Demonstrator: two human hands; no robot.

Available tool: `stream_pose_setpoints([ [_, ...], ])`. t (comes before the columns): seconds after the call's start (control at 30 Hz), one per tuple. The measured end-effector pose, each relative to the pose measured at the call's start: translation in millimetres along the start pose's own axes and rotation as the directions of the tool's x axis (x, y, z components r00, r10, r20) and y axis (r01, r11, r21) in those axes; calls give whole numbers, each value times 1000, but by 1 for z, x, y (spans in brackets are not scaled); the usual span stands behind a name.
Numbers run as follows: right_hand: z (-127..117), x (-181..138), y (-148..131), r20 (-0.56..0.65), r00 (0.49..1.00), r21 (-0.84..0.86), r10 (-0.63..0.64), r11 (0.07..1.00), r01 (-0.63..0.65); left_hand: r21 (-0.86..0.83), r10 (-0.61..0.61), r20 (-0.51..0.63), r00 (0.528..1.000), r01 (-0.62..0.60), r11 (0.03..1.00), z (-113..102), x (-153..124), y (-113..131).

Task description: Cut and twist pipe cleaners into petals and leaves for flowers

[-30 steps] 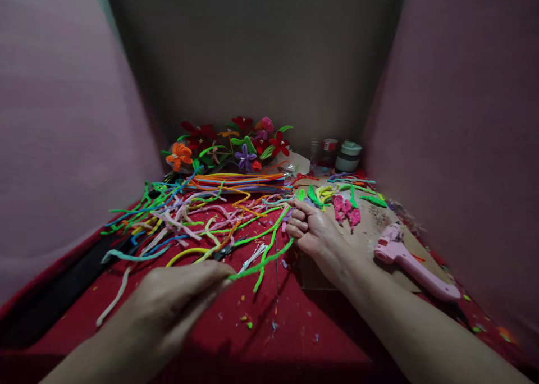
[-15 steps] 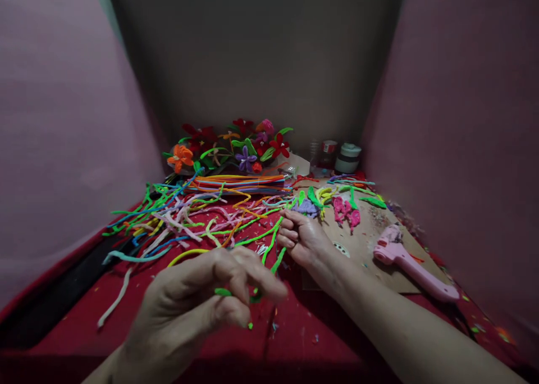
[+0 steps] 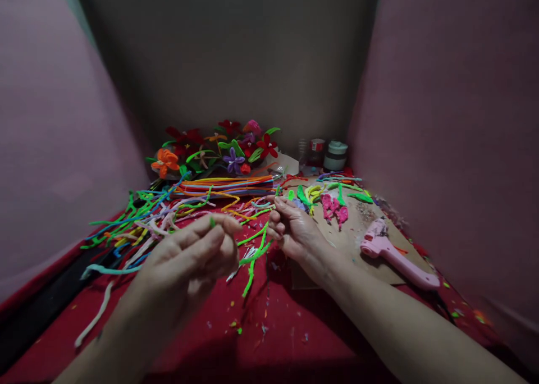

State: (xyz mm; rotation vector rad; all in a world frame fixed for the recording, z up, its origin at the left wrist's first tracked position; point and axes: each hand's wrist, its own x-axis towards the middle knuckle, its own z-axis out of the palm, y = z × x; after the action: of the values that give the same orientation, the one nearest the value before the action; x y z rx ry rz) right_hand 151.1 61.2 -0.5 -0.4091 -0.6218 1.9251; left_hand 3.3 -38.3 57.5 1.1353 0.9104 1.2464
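Note:
My left hand (image 3: 196,257) is raised over the near side of the table, its fingers closed in a pinch. A short green pipe cleaner (image 3: 212,222) shows its tip above the thumb and forefinger; the rest is hidden by the hand. Further right, my right hand (image 3: 292,224) has thumb and forefinger pressed together, with the other fingers curled. A small green tip pokes up at its fingertips, seemingly a pipe cleaner in its grip. Just below and left of that hand, green pipe cleaner strands (image 3: 251,272) trail over the red cloth.
Loose pipe cleaners (image 3: 126,243) lie tangled on the left, behind them a straight bundle (image 3: 227,186). Fuzzy flowers (image 3: 233,160) stand at the back. On the cardboard (image 3: 311,277) are pink petals (image 3: 334,209) and a pink glue gun (image 3: 398,257). A lidded cup (image 3: 336,155) stands behind.
My left hand has moved left and up, its fingers drawing closer together. My right hand stays by the cardboard's left edge. The whole view has shifted slightly.

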Motion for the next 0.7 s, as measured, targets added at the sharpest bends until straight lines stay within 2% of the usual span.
stream_pose_setpoints([
  [0.13, -1, 2, -1, -32, 999, 28, 41, 999, -40, -88, 143, -85, 986, -150, 985, -1, 36, 6],
  [0.2, 0, 2, -2, -58, 997, 40, 47, 998, -45, -103, 151, -111, 982, -163, 981, -3, 52, 4],
  [0.33, 2, 1, -1, -64, 997, 27, 45, 999, -43, -157, 50, -53, 997, -58, 986, -10, 77, -8],
  [0.47, 0, 0, 2, -72, 995, -30, 65, 997, -67, -180, -50, 40, 998, 57, 982, -16, 87, -23],
  [0.6, -3, -1, 7, 37, 988, -105, 153, 983, -148, -128, -160, 160, 974, 181, 975, -18, 86, -32],
  [0.7, -4, -2, 9, 45, 981, -137, 187, 974, -180, -65, -217, 228, 949, 238, 969, -17, 85, -36],
])
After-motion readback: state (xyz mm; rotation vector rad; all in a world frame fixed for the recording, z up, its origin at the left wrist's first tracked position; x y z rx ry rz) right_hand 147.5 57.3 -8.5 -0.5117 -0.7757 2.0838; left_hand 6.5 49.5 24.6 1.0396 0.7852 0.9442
